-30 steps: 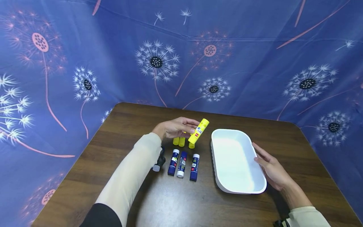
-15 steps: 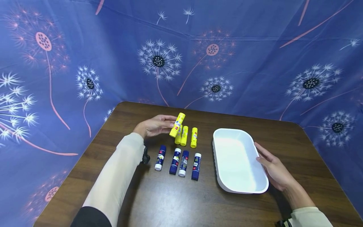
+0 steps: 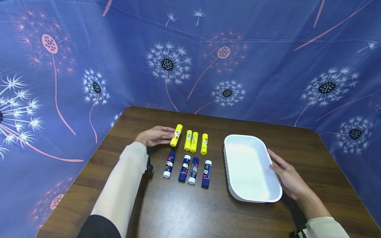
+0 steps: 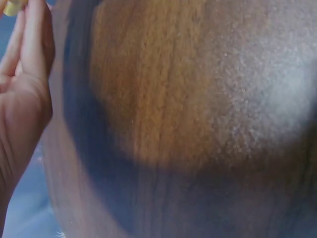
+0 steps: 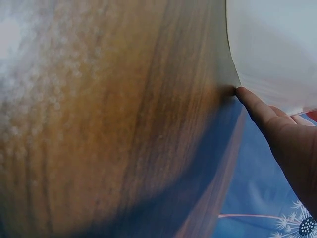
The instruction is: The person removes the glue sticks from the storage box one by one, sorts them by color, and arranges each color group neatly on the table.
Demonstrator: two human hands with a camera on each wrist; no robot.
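While pinched, yellow glue stick lies flat.

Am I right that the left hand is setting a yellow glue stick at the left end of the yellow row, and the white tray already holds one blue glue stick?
Not quite. In the head view the white tray holds nothing. All four blue glue sticks lie on the table. The rest stands: the left hand has its grip on a yellow glue stick at the left end of the yellow row.
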